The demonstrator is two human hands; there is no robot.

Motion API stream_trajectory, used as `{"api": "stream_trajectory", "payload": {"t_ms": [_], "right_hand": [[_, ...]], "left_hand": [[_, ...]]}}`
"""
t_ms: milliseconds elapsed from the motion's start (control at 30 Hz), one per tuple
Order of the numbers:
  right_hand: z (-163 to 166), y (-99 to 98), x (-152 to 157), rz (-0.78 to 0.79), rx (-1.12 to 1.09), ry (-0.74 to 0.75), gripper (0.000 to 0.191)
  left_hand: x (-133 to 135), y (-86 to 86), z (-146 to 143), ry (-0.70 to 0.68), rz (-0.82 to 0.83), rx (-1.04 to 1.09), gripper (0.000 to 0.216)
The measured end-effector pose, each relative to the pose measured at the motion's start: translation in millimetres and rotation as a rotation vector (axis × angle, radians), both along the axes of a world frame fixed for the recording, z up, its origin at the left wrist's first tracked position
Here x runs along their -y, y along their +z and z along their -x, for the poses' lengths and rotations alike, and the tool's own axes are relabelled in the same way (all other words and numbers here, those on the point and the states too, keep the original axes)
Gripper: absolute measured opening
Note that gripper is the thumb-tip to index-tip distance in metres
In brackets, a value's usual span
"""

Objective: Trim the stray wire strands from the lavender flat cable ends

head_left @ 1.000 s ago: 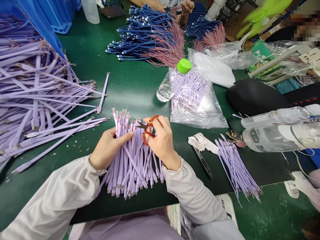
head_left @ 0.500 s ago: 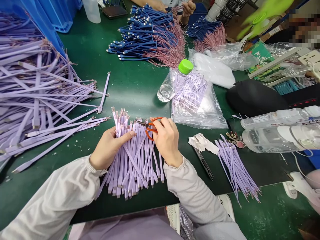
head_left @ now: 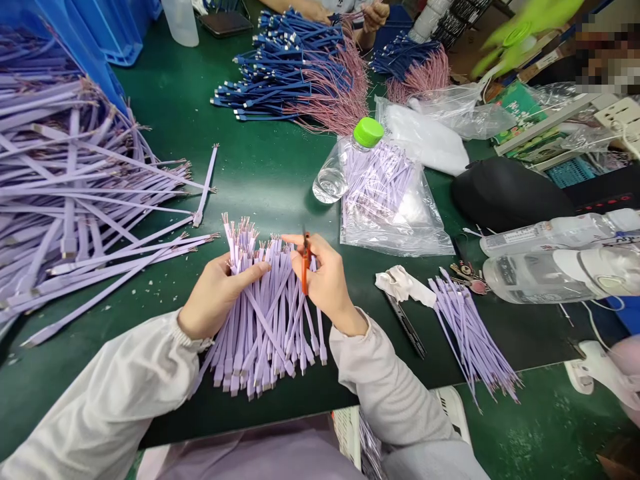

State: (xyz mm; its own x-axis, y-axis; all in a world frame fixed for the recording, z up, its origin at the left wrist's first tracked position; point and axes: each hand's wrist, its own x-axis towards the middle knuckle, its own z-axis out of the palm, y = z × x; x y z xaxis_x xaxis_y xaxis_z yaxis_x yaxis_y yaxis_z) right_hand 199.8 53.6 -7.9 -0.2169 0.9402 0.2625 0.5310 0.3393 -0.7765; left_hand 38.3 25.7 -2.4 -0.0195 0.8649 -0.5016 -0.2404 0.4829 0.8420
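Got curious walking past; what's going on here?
A person's left hand holds a spread bunch of purple cables, bare wire ends pointing away. The right hand has orange-handled cutters close beside those ends. A bigger heap of cables lies to the left, a smaller bundle to the right.

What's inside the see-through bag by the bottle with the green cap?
Lots of thin lilac cables show through the clear bag. The top ones cover whatever lies beneath, and the green bottle cap blocks a little bit too.

green-capped bottle | black case | green fan | blue bin
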Motion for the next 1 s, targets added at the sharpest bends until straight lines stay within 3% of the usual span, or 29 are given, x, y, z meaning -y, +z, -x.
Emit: {"api": "stream_trajectory", "payload": {"t_ms": [100,167,333,567,800,1000], "right_hand": [[5.1,5.7,2.1,0.132,-0.191,0.072,0.025],[6.2,7.1,3.4,0.106,-0.219,0.067,0.024],[4.6,5.9,5.5,-0.080,-0.136,0.031,0.025],[4.3,3.9,6.3,-0.196,-0.046,0.051,0.024],[4.2,4.8,6.3,-0.140,-0.028,-0.010,0.019],[7.0,6.4,6.5,-0.136,-0.061,0.097,0.030]], "left_hand": [[-0.1,0.3,-1.0,-0.014,-0.022,-0.036,0.037],[0.1,1.1,-1.6,-0.014,-0.031,-0.031,0.037],[0.7,2.4,-2.2,0.011,-0.028,0.000,0.038],[0.1,-2.1,-1.6,0.013,-0.037,-0.029,0.040],[0.2,2.7,-1.7,0.001,-0.004,-0.052,0.044],[0.6,-1.6,-1.6,0.018,-0.056,-0.095,0.045]]}}
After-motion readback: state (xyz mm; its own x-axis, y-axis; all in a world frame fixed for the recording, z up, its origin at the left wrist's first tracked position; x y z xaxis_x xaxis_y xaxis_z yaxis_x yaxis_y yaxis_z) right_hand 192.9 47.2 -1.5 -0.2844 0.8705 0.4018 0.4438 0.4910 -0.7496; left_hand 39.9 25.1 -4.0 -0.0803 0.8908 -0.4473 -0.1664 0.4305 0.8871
